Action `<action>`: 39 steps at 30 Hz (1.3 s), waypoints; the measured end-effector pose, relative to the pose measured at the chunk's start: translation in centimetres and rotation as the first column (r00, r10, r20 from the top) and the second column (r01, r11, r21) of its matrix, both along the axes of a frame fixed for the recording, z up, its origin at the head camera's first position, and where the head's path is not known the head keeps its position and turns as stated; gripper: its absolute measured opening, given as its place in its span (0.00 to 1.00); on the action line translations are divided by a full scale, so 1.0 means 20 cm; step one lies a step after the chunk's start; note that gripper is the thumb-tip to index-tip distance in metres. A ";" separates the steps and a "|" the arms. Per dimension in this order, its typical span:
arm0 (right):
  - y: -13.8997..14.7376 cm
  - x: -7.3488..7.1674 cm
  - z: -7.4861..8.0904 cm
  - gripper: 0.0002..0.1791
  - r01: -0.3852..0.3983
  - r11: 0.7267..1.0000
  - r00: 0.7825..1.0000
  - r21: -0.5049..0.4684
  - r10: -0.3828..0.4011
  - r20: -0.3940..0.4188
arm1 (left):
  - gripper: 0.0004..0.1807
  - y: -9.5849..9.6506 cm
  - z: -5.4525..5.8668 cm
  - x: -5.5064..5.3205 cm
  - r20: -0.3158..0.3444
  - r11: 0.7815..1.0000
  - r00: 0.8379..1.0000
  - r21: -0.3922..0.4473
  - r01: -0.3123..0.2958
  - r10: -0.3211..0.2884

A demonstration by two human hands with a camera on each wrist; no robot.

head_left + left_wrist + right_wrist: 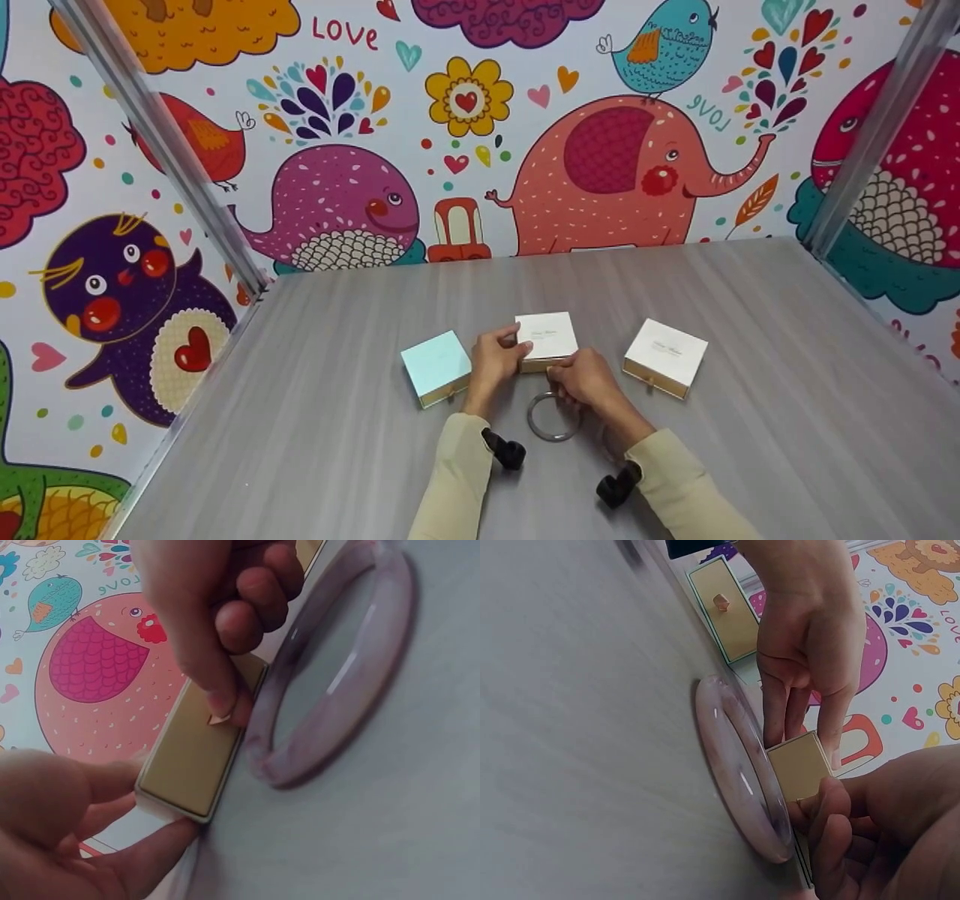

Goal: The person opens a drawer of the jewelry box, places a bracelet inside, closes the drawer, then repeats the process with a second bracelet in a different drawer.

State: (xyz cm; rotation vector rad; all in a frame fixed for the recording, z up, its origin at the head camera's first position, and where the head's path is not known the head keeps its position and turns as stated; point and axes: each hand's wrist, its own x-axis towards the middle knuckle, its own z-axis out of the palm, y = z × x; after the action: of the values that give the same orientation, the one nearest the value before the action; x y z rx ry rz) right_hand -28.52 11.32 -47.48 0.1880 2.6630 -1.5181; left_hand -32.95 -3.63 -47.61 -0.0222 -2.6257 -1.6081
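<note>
A white drawer box (546, 335) with gold sides sits at the middle of the table. My left hand (495, 365) grips it by its left side, thumb near the front and fingers farther back. At the box's gold front, my right hand (589, 381) pinches the small pull tab (219, 720) between thumb and forefinger. In the wrist views the drawer front looks flush with the sleeve. A pale lilac, marbled bangle (721, 757) lies flat on the table just before the box, beside the right hand.
Left of the hands stands a light-blue drawer box (435, 364); to the right is another white one (666, 351). Part of a second ring-like thing shows faintly under the right wrist. A patterned wall and metal posts (870, 135) bound the table (315, 420).
</note>
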 end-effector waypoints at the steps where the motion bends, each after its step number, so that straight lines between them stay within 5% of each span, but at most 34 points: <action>1: 0.00 0.00 0.00 0.16 0.001 1.000 1.000 0.005 -0.001 0.000 | 0.22 0.00 0.00 0.00 0.003 1.000 1.000 0.001 0.003 -0.003; 39: 0.01 0.05 0.05 0.16 -0.030 0.997 0.999 0.071 0.029 0.019 | 0.22 -0.01 0.00 0.00 0.013 1.000 1.000 -0.018 0.002 -0.002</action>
State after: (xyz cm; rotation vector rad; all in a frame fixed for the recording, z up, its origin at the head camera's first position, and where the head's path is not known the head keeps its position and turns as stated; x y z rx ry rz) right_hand -27.43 11.49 -46.51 0.1652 2.6954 -1.4070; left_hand -32.92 -3.78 -47.56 -0.0147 -2.6504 -1.5912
